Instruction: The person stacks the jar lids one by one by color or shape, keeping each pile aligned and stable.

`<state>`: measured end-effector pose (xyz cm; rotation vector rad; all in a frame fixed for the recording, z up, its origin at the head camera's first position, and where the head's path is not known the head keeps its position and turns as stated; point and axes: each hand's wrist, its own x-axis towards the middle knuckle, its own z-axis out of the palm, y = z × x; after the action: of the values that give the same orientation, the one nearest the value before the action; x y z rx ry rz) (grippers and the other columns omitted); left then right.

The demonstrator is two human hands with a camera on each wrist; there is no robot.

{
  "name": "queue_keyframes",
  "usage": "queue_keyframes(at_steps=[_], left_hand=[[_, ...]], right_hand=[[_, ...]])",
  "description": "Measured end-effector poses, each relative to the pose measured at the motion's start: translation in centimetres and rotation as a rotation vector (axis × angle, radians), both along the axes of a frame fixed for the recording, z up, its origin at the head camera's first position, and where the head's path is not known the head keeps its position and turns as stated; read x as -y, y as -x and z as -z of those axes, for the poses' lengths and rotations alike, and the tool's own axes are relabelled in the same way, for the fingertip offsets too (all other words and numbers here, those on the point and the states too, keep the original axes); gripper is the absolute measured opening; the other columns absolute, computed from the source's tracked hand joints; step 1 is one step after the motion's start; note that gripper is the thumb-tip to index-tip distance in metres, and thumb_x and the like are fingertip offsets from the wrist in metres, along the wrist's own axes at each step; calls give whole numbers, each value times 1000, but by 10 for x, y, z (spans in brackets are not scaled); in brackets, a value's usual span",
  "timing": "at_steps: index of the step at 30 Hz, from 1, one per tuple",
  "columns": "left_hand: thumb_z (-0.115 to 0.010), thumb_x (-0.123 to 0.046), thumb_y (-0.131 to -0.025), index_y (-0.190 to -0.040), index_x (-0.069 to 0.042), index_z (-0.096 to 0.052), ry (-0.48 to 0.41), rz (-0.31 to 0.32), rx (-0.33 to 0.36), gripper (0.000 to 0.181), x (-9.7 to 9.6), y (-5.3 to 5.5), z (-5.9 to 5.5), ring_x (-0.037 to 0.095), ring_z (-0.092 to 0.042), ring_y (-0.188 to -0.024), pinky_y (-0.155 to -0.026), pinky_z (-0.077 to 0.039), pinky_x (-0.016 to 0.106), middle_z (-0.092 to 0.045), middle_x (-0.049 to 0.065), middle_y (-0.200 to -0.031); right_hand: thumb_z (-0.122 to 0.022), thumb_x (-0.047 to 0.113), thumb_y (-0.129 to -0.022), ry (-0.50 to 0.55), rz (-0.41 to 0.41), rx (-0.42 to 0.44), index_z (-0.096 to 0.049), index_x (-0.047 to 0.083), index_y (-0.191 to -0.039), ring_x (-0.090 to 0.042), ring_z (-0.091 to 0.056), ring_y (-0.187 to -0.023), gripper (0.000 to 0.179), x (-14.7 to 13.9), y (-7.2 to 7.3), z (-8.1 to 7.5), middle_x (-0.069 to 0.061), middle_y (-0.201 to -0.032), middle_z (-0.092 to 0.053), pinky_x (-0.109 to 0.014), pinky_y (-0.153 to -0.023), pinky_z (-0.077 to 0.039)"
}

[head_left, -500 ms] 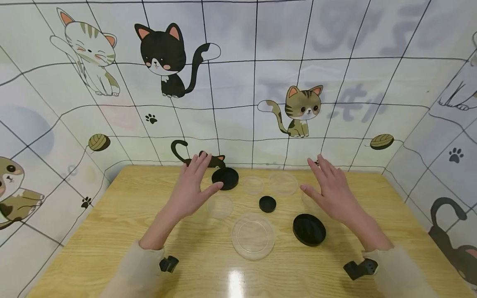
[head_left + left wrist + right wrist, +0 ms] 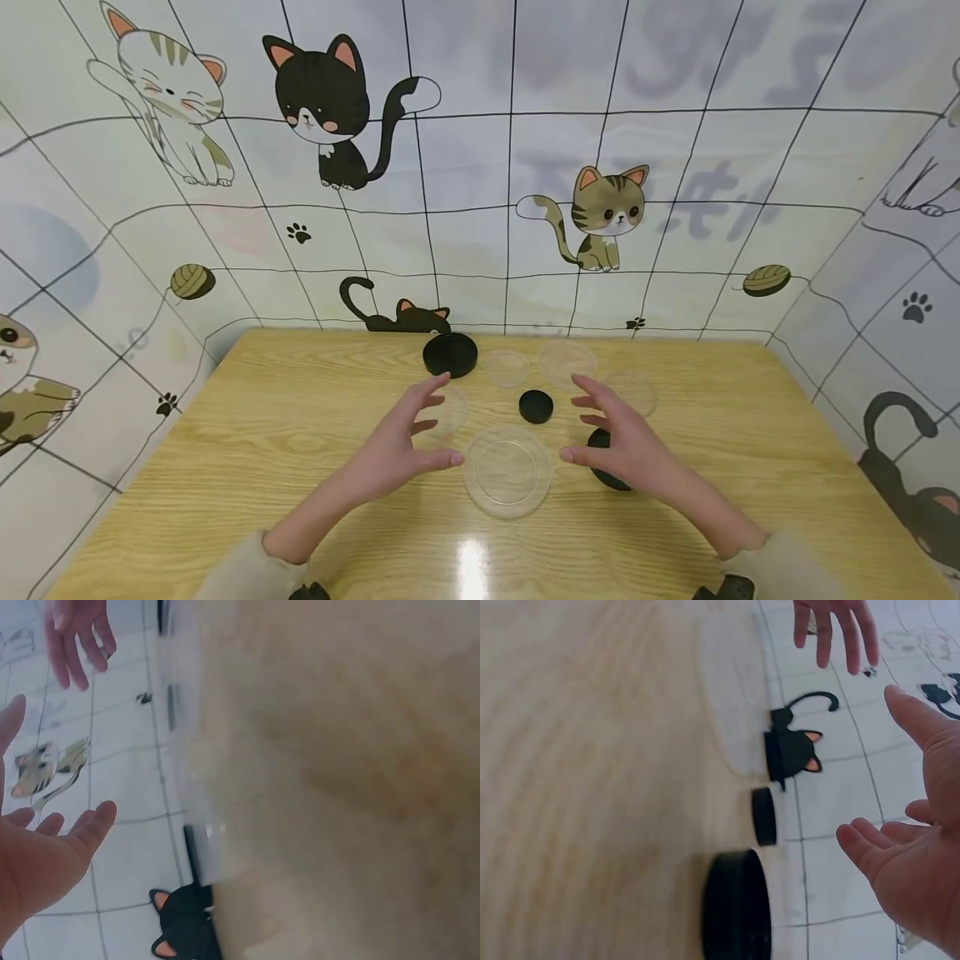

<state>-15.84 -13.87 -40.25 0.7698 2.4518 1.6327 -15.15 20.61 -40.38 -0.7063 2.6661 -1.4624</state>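
Note:
My left hand (image 2: 397, 446) hovers over the table with nothing in its grasp, its fingers loosely bent and thumb pointing right. It is nearest a clear round lid (image 2: 454, 412), which it partly covers in the head view, and the large clear lid (image 2: 507, 472). Facing it, my right hand (image 2: 626, 437) is likewise empty, fingers apart. Below that hand a large black lid (image 2: 607, 477) is partly hidden. Between the hands lies a small black lid (image 2: 536, 407). In the right wrist view, the black lid (image 2: 735, 911) shows its raised rim.
Farther back on the wooden table (image 2: 300, 392) lie another large black lid (image 2: 450, 355) and clear lids, one small (image 2: 507, 368), one wider (image 2: 567, 362), one at the right (image 2: 637, 393). A cat-print cloth (image 2: 465, 192) stands behind the table and along its sides.
Both hands have come back toward me and inward, palms now turned to each other with fingers more bent. The lids lie as before; the head view has shifted slightly.

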Motion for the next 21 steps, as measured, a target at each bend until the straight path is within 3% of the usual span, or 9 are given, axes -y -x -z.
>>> queue_keyframes(at_steps=[6, 13, 21], left_hand=[[-88, -10, -82, -157, -13, -36, -56, 42, 120, 91, -4, -6, 21, 42, -46, -133, -102, -49, 45, -34, 13, -159], [-89, -5, -80, -157, -7, -36, -21, 39, 220, 93, -7, -3, 39, 36, -52, -120, -89, -55, 38, -40, 18, -152], [-87, 5, -77, -155, -2, -37, -36, 68, 265, 93, -13, 1, 52, 31, -54, -110, -82, -56, 31, -44, 19, -147]], right_hand=[[-89, 25, -83, -2, -46, 103, -32, 1, -157, -47, -56, -124, 96, 13, -10, 17, -28, -142, -49, -57, -100, -48], [-93, 24, -77, -6, -44, 169, -33, -1, -156, -41, -54, -125, 103, 22, -14, 32, -25, -152, -41, -48, -101, -50], [-96, 18, -72, -20, -33, 165, -35, -6, -153, -39, -59, -119, 104, 26, -17, 41, -26, -149, -44, -37, -96, -54]])
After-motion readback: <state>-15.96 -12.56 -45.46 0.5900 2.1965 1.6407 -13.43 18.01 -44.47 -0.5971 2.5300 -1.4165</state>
